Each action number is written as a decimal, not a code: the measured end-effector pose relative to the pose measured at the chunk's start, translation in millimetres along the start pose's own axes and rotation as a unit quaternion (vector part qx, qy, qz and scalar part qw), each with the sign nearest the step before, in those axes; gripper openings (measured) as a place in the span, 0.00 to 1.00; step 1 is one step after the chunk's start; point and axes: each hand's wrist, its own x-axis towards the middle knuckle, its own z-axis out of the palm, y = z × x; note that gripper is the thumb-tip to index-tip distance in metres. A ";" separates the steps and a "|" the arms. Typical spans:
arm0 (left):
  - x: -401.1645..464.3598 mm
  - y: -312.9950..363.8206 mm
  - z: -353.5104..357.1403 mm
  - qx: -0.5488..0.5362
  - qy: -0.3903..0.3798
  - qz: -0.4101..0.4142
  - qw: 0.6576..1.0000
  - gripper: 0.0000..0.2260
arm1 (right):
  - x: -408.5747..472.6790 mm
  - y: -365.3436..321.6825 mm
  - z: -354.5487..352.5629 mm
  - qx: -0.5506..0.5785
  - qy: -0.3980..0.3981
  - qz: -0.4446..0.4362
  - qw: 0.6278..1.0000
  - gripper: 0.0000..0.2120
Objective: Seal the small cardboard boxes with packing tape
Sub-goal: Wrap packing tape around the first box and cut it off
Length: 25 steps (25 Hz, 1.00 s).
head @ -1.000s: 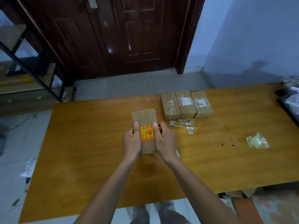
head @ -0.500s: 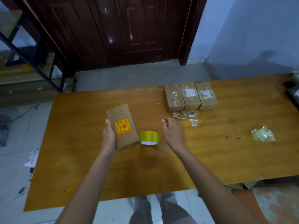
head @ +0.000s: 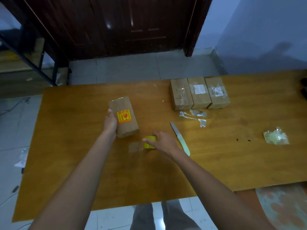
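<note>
A small brown cardboard box (head: 124,105) with a yellow-and-red sticker is tilted up on the wooden table (head: 66,130). My left hand (head: 109,123) grips its left side. Just right of the box, my right hand (head: 162,141) grips the yellow roll of packing tape (head: 148,144). A short loose strip of clear tape (head: 135,146) lies on the table left of the roll. Three more small boxes (head: 199,92) stand side by side at the far right, each with clear tape on top.
A folding knife (head: 180,139) with a pale green handle lies open just right of my right hand. Torn tape scraps (head: 194,116) lie in front of the three boxes. A crumpled clear wrapper (head: 275,136) sits further right. Dark objects (head: 304,90) touch the table's right edge.
My right hand let go of the box and now grips the tape roll. My left hand carried the box leftward. The knife has come into view.
</note>
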 end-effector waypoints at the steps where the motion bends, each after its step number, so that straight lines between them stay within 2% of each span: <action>1: 4.5 1.8 12.9 0.028 -0.004 0.008 1.000 0.26 | -0.6 2.6 1.5 -0.004 0.003 -0.003 1.000 0.25; 3: 11.2 0.7 38.4 0.104 -0.026 0.015 0.994 0.27 | -3.4 7.7 9.0 -0.011 0.020 -0.038 0.999 0.25; 5: 13.6 -5.9 58.0 0.173 -0.048 0.030 0.983 0.28 | -9.0 12.4 21.2 -0.014 0.068 -0.112 0.991 0.23; 9: 21.6 -18.2 68.6 0.302 -0.029 0.128 0.944 0.27 | -24.2 16.9 36.5 -0.029 0.136 -0.194 0.971 0.18; 10: 21.8 -19.1 62.8 0.300 -0.020 0.161 0.940 0.26 | -28.2 14.8 37.8 -0.032 0.150 -0.208 0.966 0.17; 12: 13.4 -25.1 40.5 0.225 -0.021 0.235 0.945 0.19 | -37.0 4.7 37.4 -0.016 0.162 -0.232 0.959 0.17; 14: -3.6 -47.4 8.9 0.190 -0.077 0.300 0.932 0.10 | -46.2 -6.6 36.7 -0.002 0.163 -0.254 0.953 0.16; 15: -13.5 -62.5 -7.3 0.208 -0.130 0.321 0.915 0.13 | -50.2 -10.9 35.3 -0.007 0.162 -0.262 0.951 0.15; 17: -24.3 -95.2 -31.0 0.269 -0.242 0.343 0.867 0.24 | -54.7 -13.8 31.5 -0.013 0.156 -0.263 0.952 0.14; 19: -18.9 -118.5 -36.7 0.324 -0.296 0.386 0.812 0.33 | -53.8 -12.5 25.5 -0.009 0.155 -0.255 0.954 0.14; 22: -10.0 -116.5 -23.7 0.375 -0.306 0.413 0.772 0.32 | -51.1 -10.5 19.2 -0.016 0.152 -0.263 0.953 0.14; 25: -7.8 -104.7 -12.6 0.422 -0.294 0.438 0.737 0.22 | -53.3 -11.2 17.1 -0.026 0.150 -0.272 0.950 0.14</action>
